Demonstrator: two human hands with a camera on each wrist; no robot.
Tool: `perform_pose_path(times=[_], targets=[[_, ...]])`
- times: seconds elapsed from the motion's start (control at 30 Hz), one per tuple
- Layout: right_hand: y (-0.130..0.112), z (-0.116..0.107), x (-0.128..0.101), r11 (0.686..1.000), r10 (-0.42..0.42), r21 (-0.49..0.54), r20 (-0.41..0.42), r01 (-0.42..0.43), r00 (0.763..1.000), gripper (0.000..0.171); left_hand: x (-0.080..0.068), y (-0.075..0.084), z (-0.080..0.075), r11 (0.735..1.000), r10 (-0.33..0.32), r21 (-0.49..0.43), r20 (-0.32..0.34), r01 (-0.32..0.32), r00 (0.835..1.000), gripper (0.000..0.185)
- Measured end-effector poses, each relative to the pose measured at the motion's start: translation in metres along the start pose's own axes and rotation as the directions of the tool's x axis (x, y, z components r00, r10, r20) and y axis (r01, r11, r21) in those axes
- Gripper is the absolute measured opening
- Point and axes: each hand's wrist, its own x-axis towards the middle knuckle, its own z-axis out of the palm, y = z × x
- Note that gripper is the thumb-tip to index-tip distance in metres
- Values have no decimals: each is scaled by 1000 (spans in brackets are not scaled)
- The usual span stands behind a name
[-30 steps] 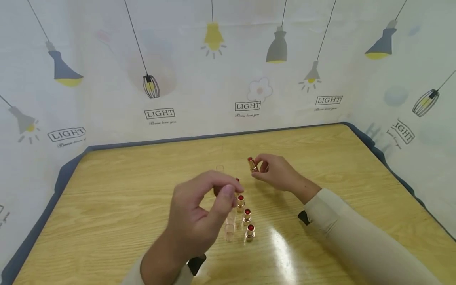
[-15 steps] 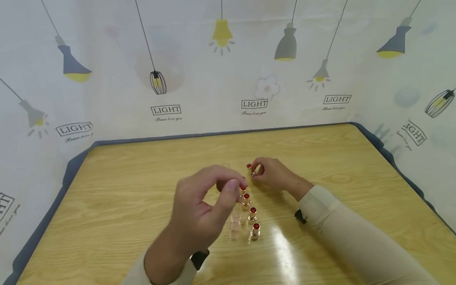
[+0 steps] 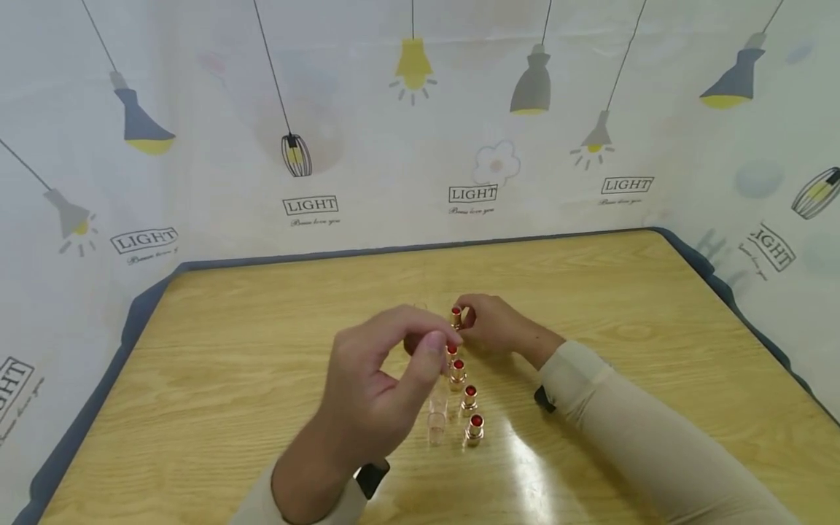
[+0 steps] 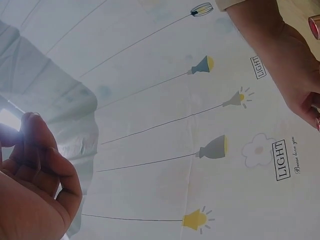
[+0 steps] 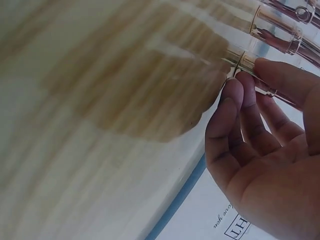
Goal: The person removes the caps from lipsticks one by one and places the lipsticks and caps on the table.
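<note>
Wooden and yellow, the surface (image 3: pixel 230 379) has a dark blue edge at the back. Over its middle, the left hand (image 3: pixel 380 379) floats with thumb and fingers pinched together. It may hold a clear cap, but that is too hard to see, so I cannot tell. Just under it stand some clear caps (image 3: pixel 436 419). Beside them is a row of small gold lipsticks (image 3: pixel 469 397) with red tops, standing up.

At the far end of that row, the right hand (image 3: pixel 492 324) pinches one more gold lipstick (image 3: pixel 456 316). A second ago this lipstick was tilted and up in the air. Now it is upright and low, right at the end of the row. It looks like it is being set down to join the others.

On the white cloth (image 3: pixel 197 95) behind, the word "LIGHT" (image 3: pixel 472 193) is printed many times under lamp pictures. The small words below are too tiny to read.
</note>
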Motion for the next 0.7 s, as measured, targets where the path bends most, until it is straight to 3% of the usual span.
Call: perform_pose_path(times=[0.7], targets=[[-6, 4, 4, 999, 35, 32, 22, -35, 999, 31, -5, -6, 2, 999, -33, 28, 30, 32, 999, 16]])
